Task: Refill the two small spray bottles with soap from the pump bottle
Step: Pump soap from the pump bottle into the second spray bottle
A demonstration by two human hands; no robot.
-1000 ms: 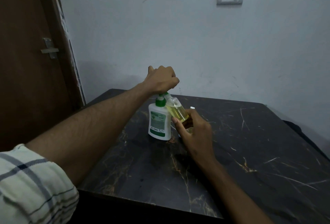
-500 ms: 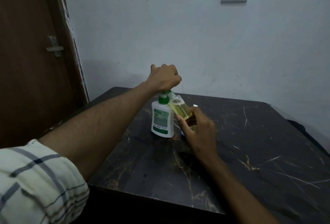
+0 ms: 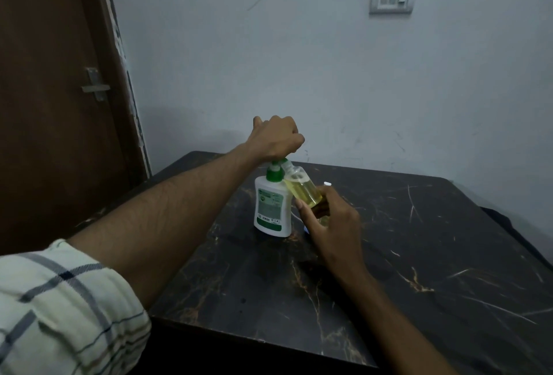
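On the dark marble table [image 3: 389,255] by the wall, I keep my left hand [image 3: 276,138] fisted atop the pump bottle [image 3: 272,210], while my right hand [image 3: 329,222] grips a tilted spray bottle [image 3: 302,190], its neck at the pump's nozzle.

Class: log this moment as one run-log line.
left hand pressing white green-capped pump bottle | right hand tilting small clear yellow-filled bottle | black marble table

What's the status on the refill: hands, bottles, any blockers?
Left hand fisted on the pump bottle head. Right hand grips the tilted spray bottle, mouth at the nozzle, part-filled yellow. Nothing in the way.
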